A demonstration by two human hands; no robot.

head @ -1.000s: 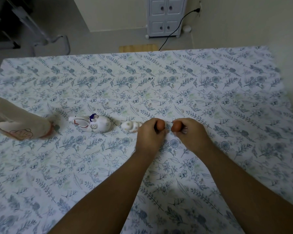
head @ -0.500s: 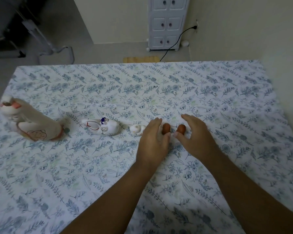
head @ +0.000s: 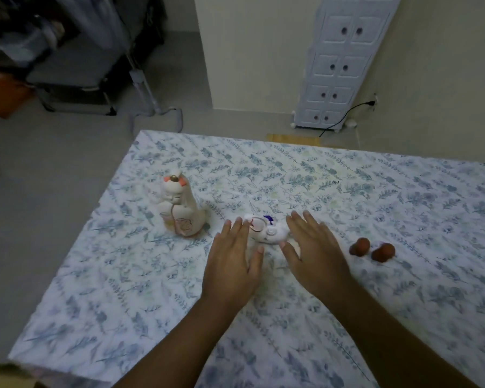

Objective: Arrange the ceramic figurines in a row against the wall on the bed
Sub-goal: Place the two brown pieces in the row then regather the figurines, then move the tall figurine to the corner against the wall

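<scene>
A white rabbit figurine [head: 268, 233] with a blue bow lies on its side on the floral bedsheet [head: 123, 289]. My left hand [head: 233, 264] is open just left of it and my right hand [head: 314, 253] is open just right of it, fingers spread, flanking the rabbit. A tall cream cat figurine [head: 179, 208] stands upright further left. Two small brown round figurines [head: 360, 246] [head: 383, 252] sit side by side to the right of my right hand. A tiny white figurine seen earlier is hidden under my right hand.
The bed's left edge drops to a grey floor [head: 39, 205]. Beyond the bed's far edge stand a white drawer cabinet [head: 342, 65], a black cable and a wall. A chair base and dark clutter sit at the far left.
Both hands let go of the two brown figurines and moved left to either side of the lying rabbit. My view swung left, so the cat and bed edge came into view.
</scene>
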